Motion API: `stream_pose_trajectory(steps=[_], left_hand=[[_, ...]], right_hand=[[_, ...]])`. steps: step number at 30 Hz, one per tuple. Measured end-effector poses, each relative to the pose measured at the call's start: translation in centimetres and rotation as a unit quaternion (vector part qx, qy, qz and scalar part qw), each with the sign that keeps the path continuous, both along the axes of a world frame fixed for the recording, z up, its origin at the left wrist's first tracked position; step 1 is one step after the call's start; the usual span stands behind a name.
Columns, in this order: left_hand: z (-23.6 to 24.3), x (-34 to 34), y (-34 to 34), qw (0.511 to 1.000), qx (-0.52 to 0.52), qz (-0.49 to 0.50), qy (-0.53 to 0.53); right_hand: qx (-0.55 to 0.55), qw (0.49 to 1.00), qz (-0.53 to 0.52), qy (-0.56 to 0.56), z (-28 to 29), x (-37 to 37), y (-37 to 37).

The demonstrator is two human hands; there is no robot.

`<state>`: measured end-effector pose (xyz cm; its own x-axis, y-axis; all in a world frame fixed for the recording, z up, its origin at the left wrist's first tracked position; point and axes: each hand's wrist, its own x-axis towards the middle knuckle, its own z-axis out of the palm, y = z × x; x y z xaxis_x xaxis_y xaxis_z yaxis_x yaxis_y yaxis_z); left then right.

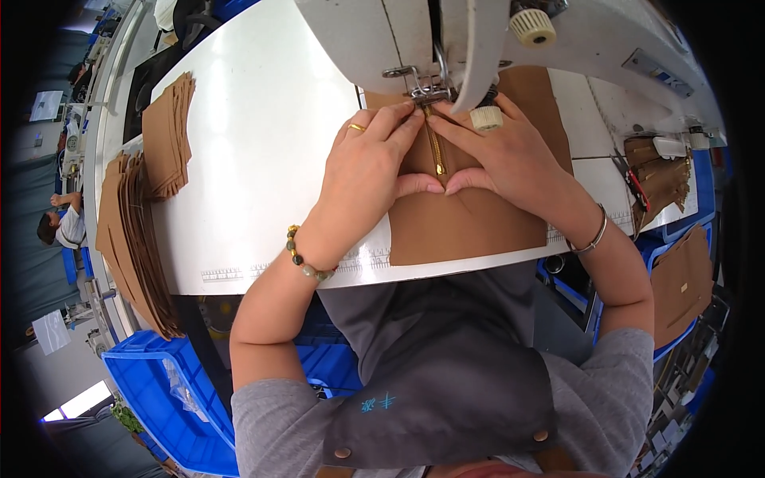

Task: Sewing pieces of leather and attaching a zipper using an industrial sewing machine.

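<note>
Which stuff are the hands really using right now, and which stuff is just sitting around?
In use:
- left hand and right hand, pressing flat
- brown leather panel under both hands
- gold metal zipper between the fingertips
- white sewing machine, its foot at the zipper's top

Lying about:
- stacks of brown cut pieces at the left
- blue plastic crate
- brown pieces at the right

The upper body of the sewing machine [446, 32] is cut off by the top edge. Its needle is hidden behind the presser foot [426, 94] and the fingertips. The left hand [370, 171] and right hand [510, 155] cover much of the brown panel [470, 223]; only a short length of the gold zipper [436, 151] shows between them. The stack of brown pieces [131, 239] overhangs the bench [263, 159]; its count cannot be told. The person at far left [60, 223] is small and blurred.
</note>
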<state>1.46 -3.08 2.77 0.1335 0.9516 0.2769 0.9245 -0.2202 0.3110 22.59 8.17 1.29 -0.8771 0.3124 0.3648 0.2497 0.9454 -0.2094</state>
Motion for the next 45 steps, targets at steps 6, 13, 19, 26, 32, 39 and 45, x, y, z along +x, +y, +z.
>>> stream_pose_trajectory(steps=[6,13,19,26,32,39,45], left_hand=[[0.1,0.2,-0.1,0.998,-0.013,0.004,-0.054],[-1.3,0.4,-2.6,0.99,0.006,0.054,-0.127],[-1.5,1.5,-3.3,0.994,0.017,0.046,-0.1],[-1.3,2.2,-3.3,0.998,-0.001,0.035,-0.046],[-1.3,2.2,-3.4,0.998,0.005,0.032,-0.053],[-1.0,2.1,-3.3,1.0,0.008,0.003,-0.015],[-0.6,1.8,-2.6,1.0,0.007,-0.008,-0.01]], right_hand=[[-0.006,1.0,0.006,0.002,0.1,0.1,0.2],[-0.024,0.999,-0.028,-0.001,0.3,1.0,-1.4],[-0.015,1.0,0.002,0.001,0.5,1.1,-1.5],[0.013,1.0,-0.005,-0.008,0.3,1.0,-2.2],[0.007,1.0,0.006,-0.011,0.4,0.9,-2.2],[0.017,1.0,0.011,-0.005,0.3,1.1,-2.2],[0.004,1.0,0.01,-0.01,0.8,0.9,-1.8]])
